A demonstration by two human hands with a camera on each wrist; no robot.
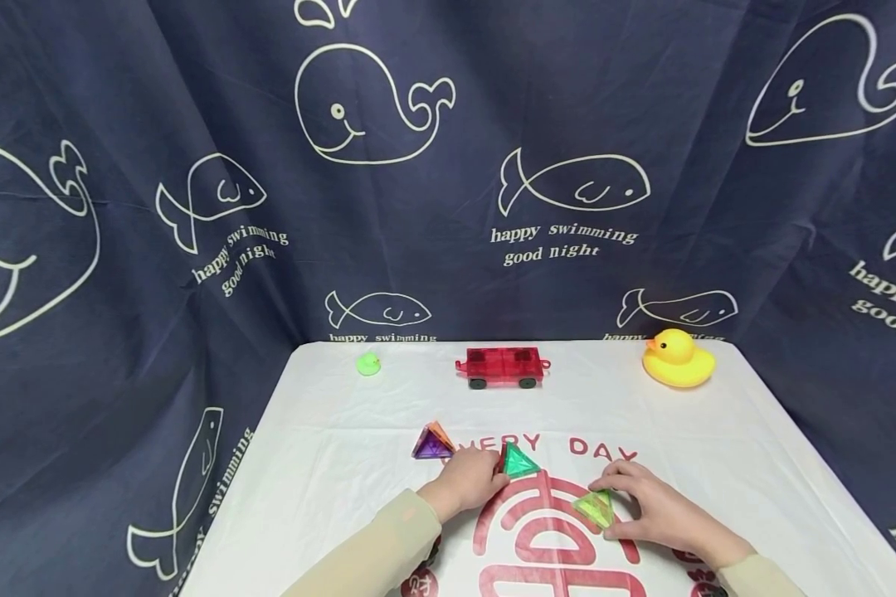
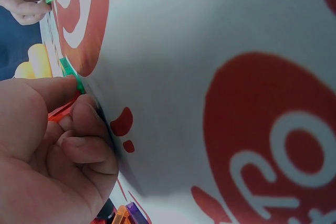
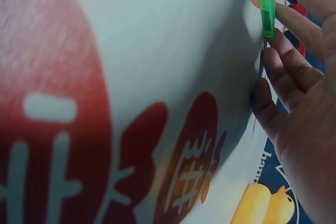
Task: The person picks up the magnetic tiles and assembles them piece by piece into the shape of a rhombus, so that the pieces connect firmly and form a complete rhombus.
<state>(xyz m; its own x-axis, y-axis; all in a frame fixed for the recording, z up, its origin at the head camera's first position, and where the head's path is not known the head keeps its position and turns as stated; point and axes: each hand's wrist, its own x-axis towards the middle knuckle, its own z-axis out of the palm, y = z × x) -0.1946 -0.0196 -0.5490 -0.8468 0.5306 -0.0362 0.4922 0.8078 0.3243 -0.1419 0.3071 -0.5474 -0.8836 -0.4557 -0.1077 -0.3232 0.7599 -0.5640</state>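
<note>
My left hand point(image 1: 472, 478) pinches a green triangular magnetic tile point(image 1: 520, 461) at its left corner, close over the white tabletop. A red edge shows behind this tile, and a red piece point(image 2: 63, 109) appears past the fingers in the left wrist view. To the right, my right hand point(image 1: 645, 507) holds a yellow-green triangular magnetic tile point(image 1: 596, 507) between thumb and fingertips. That tile point(image 3: 267, 6) is seen edge-on in the right wrist view. Left of the left hand stand a purple triangular tile point(image 1: 431, 445) and an orange one point(image 1: 441, 433), leaning together.
Along the table's back edge are a small green duck point(image 1: 369, 364), a red toy wagon point(image 1: 503, 366) with black wheels, and a large yellow duck point(image 1: 678, 359). The white table cover point(image 1: 306, 414) carries red print. A dark blue curtain point(image 1: 448, 207) hangs behind.
</note>
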